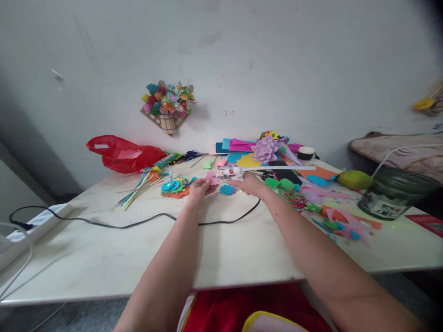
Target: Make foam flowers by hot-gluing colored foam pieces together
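Observation:
In the middle of the table, my left hand (200, 188) pinches a pink paper flower (212, 178). My right hand (249, 183) is closed around a white hot glue gun (234, 173), with its nozzle pointing left at the pink flower. A long white glue stick (284, 168) sticks out behind the gun to the right. Just below the gun, a blue scalloped flower (227, 190) lies on the table. Left of my left hand is a pile of colourful flower cut-outs (174, 185). Whether the nozzle touches the pink flower I cannot tell.
A black cord (138, 225) runs across the table to a white power strip (41, 221) at left. Thin sticks (135, 191) and a red plastic bag (126, 154) lie behind. Paper scraps (341, 221), a glass jar (392, 193) and a yellow-green fruit (355, 180) are at right.

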Demonstrator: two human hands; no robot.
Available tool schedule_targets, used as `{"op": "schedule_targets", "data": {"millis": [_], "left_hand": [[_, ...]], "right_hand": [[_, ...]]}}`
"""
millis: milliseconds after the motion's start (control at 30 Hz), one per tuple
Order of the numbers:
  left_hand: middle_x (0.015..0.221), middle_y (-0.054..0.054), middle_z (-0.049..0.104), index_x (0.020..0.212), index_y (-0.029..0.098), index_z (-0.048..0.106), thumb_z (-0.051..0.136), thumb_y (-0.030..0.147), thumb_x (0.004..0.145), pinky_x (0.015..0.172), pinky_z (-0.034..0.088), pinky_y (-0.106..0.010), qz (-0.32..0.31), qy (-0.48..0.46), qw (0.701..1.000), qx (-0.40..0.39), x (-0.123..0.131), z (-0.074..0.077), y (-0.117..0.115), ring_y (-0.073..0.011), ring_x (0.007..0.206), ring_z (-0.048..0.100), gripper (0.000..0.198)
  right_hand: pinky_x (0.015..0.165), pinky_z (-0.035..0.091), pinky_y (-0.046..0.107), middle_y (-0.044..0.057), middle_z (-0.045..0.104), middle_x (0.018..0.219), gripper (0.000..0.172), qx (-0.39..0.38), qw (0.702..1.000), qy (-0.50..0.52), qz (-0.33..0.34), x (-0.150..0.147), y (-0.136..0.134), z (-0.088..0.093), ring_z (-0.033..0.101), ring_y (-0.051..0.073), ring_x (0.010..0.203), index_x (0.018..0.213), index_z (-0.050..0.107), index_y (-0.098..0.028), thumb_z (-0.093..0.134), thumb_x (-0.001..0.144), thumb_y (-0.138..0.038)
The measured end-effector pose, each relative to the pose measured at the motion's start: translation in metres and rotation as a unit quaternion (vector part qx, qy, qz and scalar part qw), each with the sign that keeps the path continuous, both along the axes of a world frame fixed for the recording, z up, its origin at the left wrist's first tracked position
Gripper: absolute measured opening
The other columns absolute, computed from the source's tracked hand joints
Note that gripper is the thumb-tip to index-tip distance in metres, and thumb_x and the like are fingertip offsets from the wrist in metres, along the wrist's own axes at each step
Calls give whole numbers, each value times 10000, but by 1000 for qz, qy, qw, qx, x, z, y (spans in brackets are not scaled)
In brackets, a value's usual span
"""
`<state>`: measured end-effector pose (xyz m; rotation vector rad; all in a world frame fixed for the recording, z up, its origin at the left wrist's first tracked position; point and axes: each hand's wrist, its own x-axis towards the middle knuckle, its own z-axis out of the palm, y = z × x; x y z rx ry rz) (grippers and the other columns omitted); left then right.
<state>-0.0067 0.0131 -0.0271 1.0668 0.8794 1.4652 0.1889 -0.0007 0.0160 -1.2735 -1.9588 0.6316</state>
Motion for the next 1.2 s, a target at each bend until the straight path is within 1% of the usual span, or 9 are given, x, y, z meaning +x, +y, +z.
{"op": "schedule_targets", "data": {"millis": [367, 567, 767, 933, 1067, 1200], "left_hand": [[677, -58, 675, 737, 133, 512, 708, 291, 637, 697, 524, -298, -3, -1, 1000, 10, -1, -2, 2, -181, 687, 667, 271], [688, -62, 677, 752, 133, 519, 701, 290, 645, 705, 521, -302, -10, 4, 1000, 15, -1, -3, 1, -186, 697, 668, 263], [688, -65, 676, 758, 129, 510, 698, 277, 649, 700, 521, -298, 0, -2, 1000, 10, -1, -2, 1, -180, 683, 668, 263], [697, -66, 681, 741, 129, 512, 704, 292, 635, 694, 522, -301, -5, -1, 1000, 12, -1, -2, 1, -180, 685, 667, 274], [685, -62, 679, 742, 133, 511, 708, 298, 629, 686, 523, -302, -6, -1, 1000, 14, -1, -3, 2, -182, 679, 666, 281], [699, -70, 682, 752, 130, 515, 712, 299, 624, 688, 525, -305, -4, 2, 1000, 13, -1, -3, 2, -184, 683, 667, 289]], "right_hand": [[319, 298, 180, -22, 470, 515, 395, -14, 1000, 10, 12, 0, -2, 2, 356, 58, 356, 838, 608, -137, 592, 679, -498], [316, 301, 171, -9, 495, 542, 380, -16, 1000, 15, -3, 0, 1, -1, 377, 58, 364, 863, 603, -144, 585, 695, -485], [313, 300, 174, -18, 474, 527, 406, -26, 1000, 13, 12, 0, -2, 2, 356, 53, 358, 858, 607, -134, 592, 682, -499], [319, 308, 177, -17, 482, 519, 428, -25, 1000, 9, 9, 0, -3, 3, 368, 57, 364, 832, 611, -125, 594, 672, -521], [315, 304, 170, -7, 520, 572, 423, -11, 1000, 17, 6, 0, -1, 1, 372, 51, 370, 878, 611, -137, 585, 686, -514], [309, 298, 166, -18, 485, 541, 445, -18, 1000, 21, 11, 0, -1, 1, 366, 53, 368, 914, 614, -140, 595, 677, -515]]}}
